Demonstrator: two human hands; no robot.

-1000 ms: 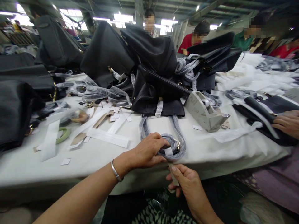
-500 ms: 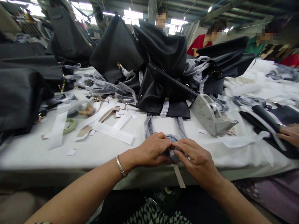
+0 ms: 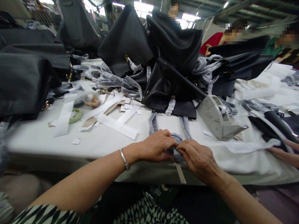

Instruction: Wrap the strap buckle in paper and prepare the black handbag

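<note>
At the table's front edge lies a coiled bag strap (image 3: 179,157) wrapped in clear plastic. My left hand (image 3: 158,146) is closed on the coil's left side, fingers curled over it. From the right, my right hand (image 3: 198,157) pinches at the coil with thumb and fingertips, close to the left fingers. A small light bit shows at that pinch, too small to name. Below the coil a beige strip (image 3: 181,174) hangs past the table edge. Two wrapped lengths run from behind my hands toward a black leather bag (image 3: 171,84), whose wrapped tab (image 3: 171,106) faces me.
A grey tape dispenser (image 3: 218,119) stands right of the bag. White strips (image 3: 118,125), paper tags and a green tape roll (image 3: 76,115) lie to the left. More black bags (image 3: 21,84) are heaped around. A co-worker's hand (image 3: 286,152) is at the far right.
The view has shifted, so the bags and dispenser appear farther right. My right fingers have drawn into a tighter pinch at the coil; my left hand keeps its hold.
</note>
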